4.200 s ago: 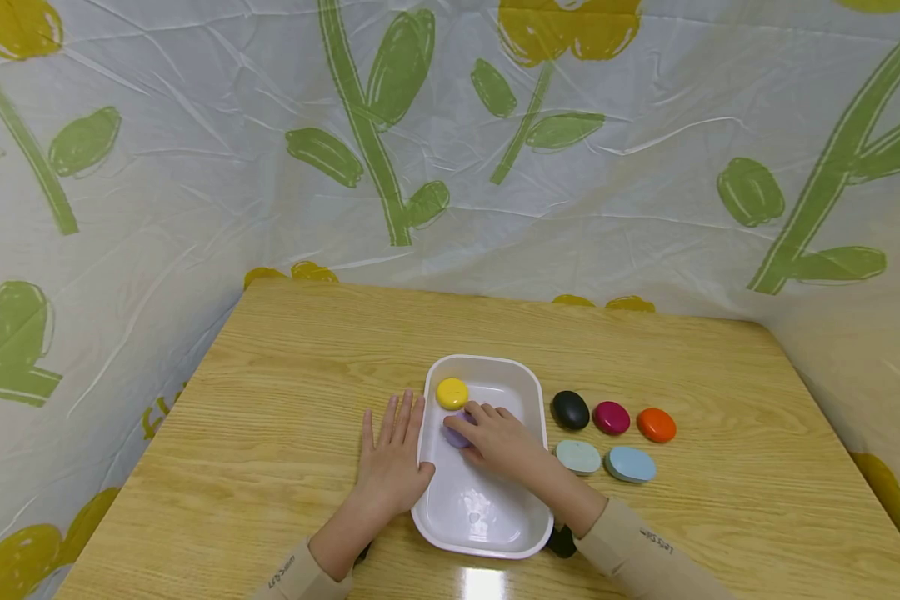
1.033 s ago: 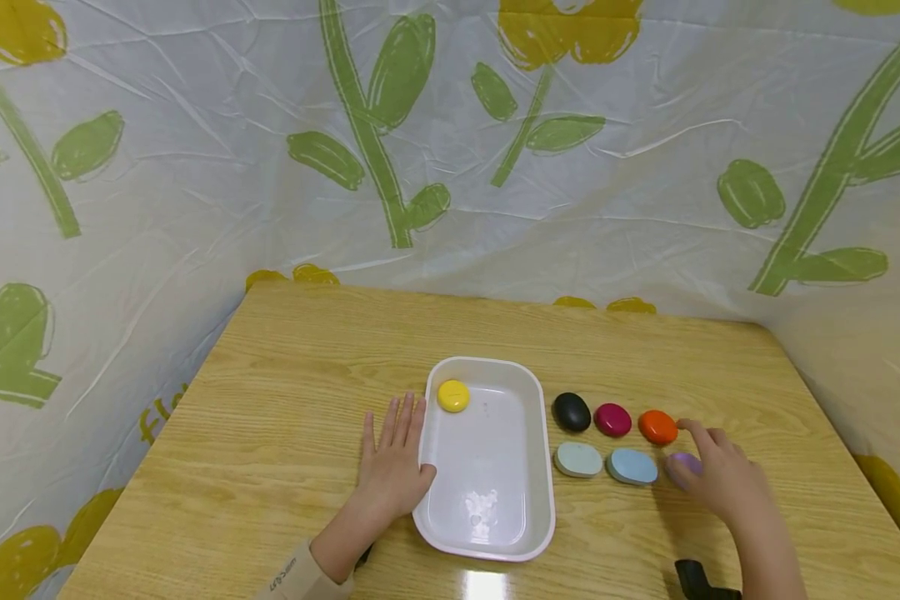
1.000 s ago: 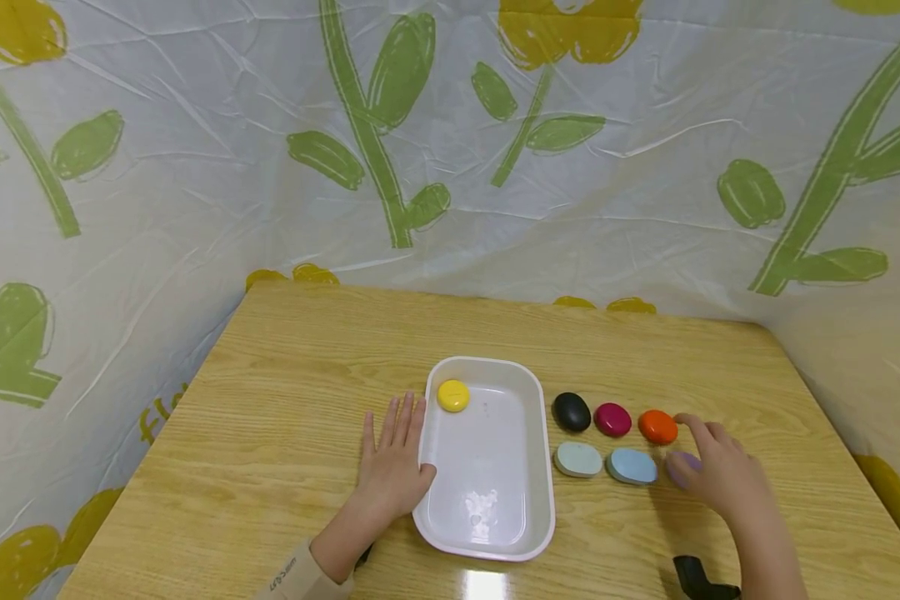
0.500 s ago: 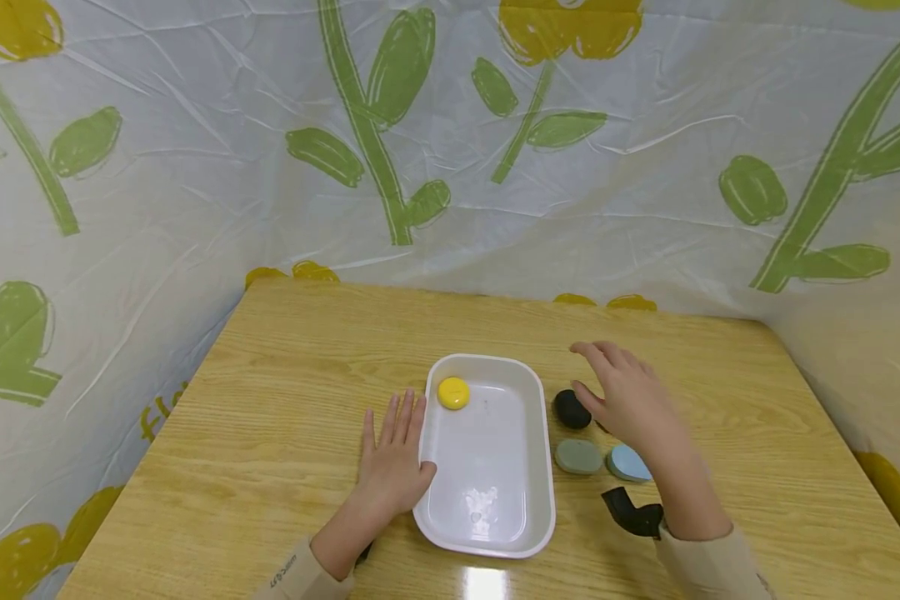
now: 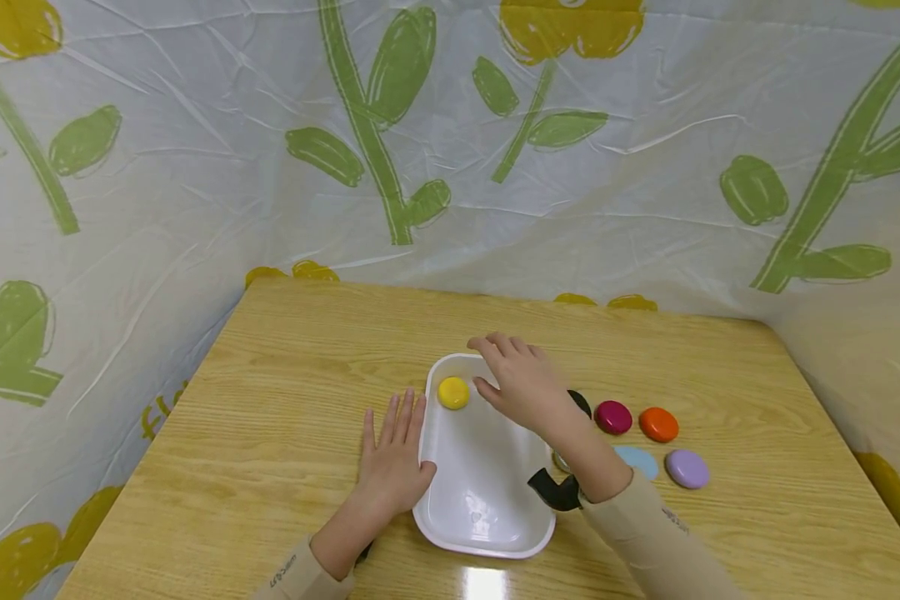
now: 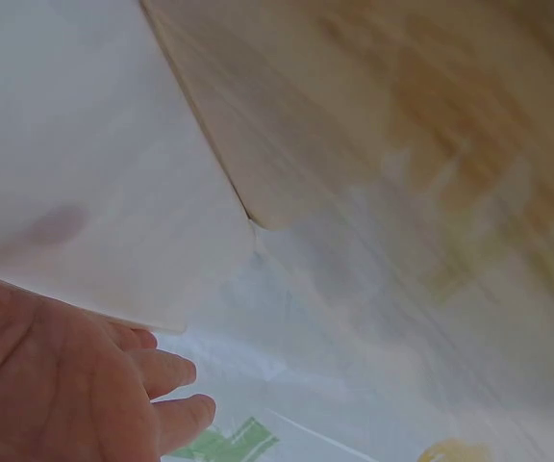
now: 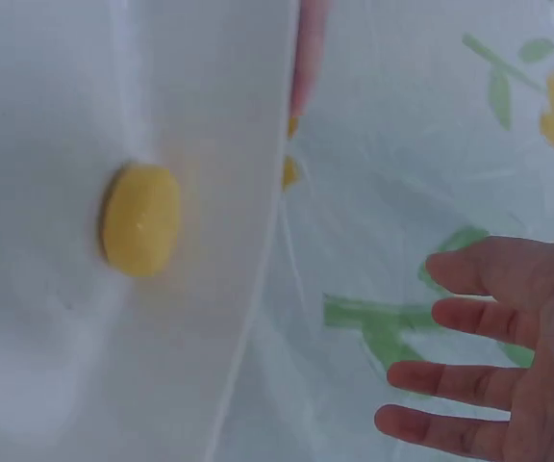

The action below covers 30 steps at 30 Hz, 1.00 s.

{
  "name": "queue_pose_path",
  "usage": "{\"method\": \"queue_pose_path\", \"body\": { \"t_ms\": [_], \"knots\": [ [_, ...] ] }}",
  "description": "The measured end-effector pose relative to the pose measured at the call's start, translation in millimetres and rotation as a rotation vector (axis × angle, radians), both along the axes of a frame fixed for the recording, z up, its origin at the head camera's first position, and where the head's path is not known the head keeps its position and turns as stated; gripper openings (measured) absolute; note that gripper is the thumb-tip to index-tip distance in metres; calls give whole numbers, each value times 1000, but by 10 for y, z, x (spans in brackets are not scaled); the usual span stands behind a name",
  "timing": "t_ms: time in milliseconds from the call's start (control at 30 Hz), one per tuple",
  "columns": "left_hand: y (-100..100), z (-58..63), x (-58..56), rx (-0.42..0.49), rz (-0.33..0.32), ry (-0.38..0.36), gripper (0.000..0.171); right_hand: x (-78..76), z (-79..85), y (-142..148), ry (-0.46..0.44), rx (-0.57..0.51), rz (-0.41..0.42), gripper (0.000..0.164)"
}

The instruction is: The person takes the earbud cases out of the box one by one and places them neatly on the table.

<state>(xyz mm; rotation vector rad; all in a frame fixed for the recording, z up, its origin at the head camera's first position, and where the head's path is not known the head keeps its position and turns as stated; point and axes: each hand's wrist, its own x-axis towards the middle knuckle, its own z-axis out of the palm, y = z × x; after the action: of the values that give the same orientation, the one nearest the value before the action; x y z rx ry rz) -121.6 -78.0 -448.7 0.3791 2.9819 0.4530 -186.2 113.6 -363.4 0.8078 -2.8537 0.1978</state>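
A white tray [image 5: 457, 492] stands on the table, with one smooth yellow round piece [image 5: 453, 392], like a small soap bar, in its far left corner. My left hand [image 5: 396, 471] lies flat along the tray's left side, fingers straight and spread. Over the tray's far right part hovers my right hand [image 5: 525, 383], its thumb and fingers apart and nothing between them. In the right wrist view the yellow piece [image 7: 142, 219] shows inside the tray, a little away from the spread fingers [image 7: 460, 383].
Right of the tray lie similar pieces: crimson [image 5: 613, 417], orange [image 5: 658, 424], light blue [image 5: 640, 461] and lilac [image 5: 687, 469]. The right arm partly covers a black one [image 5: 582, 402] and a pale green one [image 5: 561, 463]. A flowered sheet [image 5: 450, 167] hangs behind the table.
My right hand has let go of the lilac piece, earlier in the tray, at the near row's right end. It has since swung left over the tray. The left hand has stayed put.
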Motion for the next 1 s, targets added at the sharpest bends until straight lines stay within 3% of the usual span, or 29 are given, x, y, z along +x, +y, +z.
{"method": "queue_pose_path", "body": {
  "t_ms": [300,700,1000],
  "knots": [
    [-4,-9,11,-1,-10,25,78,-79,-218,-298,-144,52,-9,51],
    [-24,-4,23,25,-22,43,77,-161,-487,-502,-395,179,-118,56],
    [-18,17,10,16,-23,18,76,-188,-670,-572,-406,187,-148,56]
  ]
}}
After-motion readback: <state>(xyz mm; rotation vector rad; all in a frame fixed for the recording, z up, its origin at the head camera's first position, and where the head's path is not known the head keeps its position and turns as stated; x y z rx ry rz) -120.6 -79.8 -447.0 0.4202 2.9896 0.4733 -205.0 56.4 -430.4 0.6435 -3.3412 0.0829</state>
